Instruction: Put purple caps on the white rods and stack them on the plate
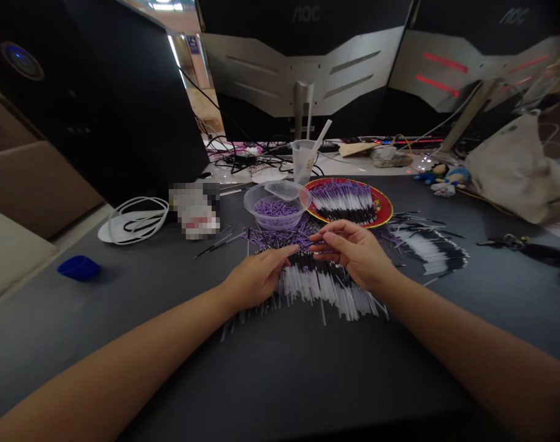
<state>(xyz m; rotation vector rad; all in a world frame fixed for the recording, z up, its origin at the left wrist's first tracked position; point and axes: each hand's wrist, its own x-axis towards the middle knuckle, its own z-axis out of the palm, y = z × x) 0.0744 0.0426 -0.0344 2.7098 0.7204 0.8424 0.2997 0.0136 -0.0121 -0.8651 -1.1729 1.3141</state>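
Observation:
My right hand (357,255) pinches a thin dark stick (315,242) between thumb and fingertips. Close to its left end, my left hand (256,276) has its fingers pressed together; what they hold, if anything, is too small to make out. Beneath both hands lies a pile of thin black-and-white sticks (326,288) with shiny tips, resembling pen refills. Loose small purple pieces (265,238) are scattered behind the left hand. A clear plastic bowl (249,205) holds many more purple pieces. On a red plate (384,212), sticks with purple ends lie side by side.
More sticks (429,248) lie fanned out at the right. A plastic cup (302,161) with a straw stands behind the bowl. Monitors (307,61) and a black computer case (100,92) border the desk. A blue cap-like object (78,267) and white cable (137,220) are at the left.

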